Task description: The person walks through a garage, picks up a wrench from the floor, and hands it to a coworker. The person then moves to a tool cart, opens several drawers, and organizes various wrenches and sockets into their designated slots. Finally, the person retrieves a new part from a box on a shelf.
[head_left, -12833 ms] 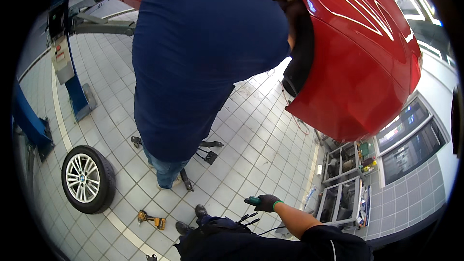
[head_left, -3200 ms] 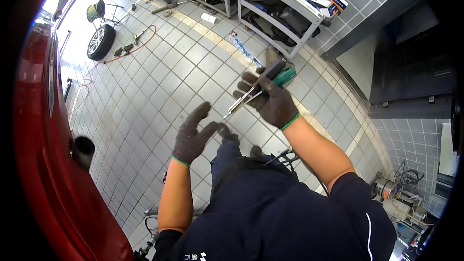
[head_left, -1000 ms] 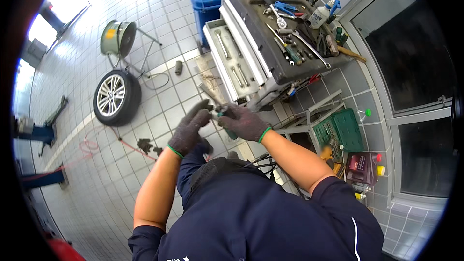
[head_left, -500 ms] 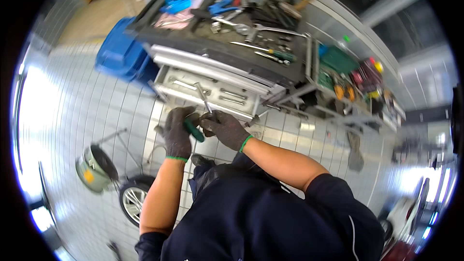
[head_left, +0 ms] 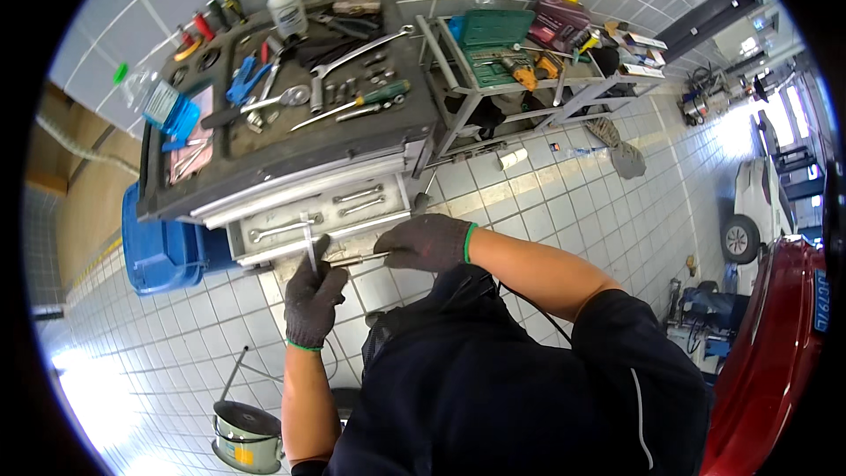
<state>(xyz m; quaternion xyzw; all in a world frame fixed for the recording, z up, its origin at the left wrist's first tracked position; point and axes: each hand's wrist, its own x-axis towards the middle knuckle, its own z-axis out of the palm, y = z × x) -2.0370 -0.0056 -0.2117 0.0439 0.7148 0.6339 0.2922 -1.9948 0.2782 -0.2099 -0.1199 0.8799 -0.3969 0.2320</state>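
In its dark glove with a green cuff, my left hand (head_left: 310,307) is closed on a slim silver tool (head_left: 308,242) that points up toward the drawer and has a short crosspiece near its top. My gloved right hand (head_left: 427,242) is closed on a thin metal-shafted tool (head_left: 359,258); its shaft runs left to the fingertips of my left hand, and its handle end is hidden in my right palm. Just beyond both hands, a pulled-out drawer (head_left: 330,240) holds several combination wrenches, one of them a larger wrench (head_left: 286,227) at the left.
Above the drawer, a dark cabinet top (head_left: 291,145) carries pliers, sockets, a screwdriver (head_left: 357,104), a spray bottle (head_left: 286,9) and a bottle of blue liquid (head_left: 172,110). A metal cart (head_left: 458,123) stands right, a blue bin (head_left: 163,247) left, a bucket (head_left: 247,441) lower left.
My view has swung right, bringing a red car into sight. My hands have drawn apart; the silver tool that rose by my right hand now rises from my left. The green handle no longer shows.
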